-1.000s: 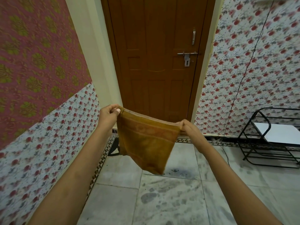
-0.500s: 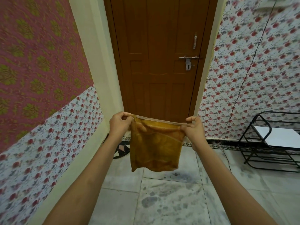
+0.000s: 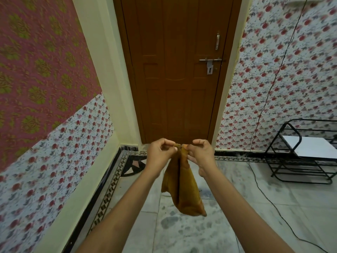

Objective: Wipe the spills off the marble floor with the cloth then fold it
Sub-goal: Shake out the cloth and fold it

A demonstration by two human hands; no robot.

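Grey-mottled marble floor (image 3: 191,232) — a black metal rack (image 3: 300,154) and a thin black cable (image 3: 273,207) rest on it.

The cloth (image 3: 182,187) hangs between both hands above the floor (image 3: 200,234); the door (image 3: 175,70) stands at twelve o'clock, the rack (image 3: 300,152) at two.

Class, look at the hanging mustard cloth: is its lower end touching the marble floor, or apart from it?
Apart. The head view shows the cloth dangling from both hands, pinched at its top, its lower end hanging in the air above the marble floor.
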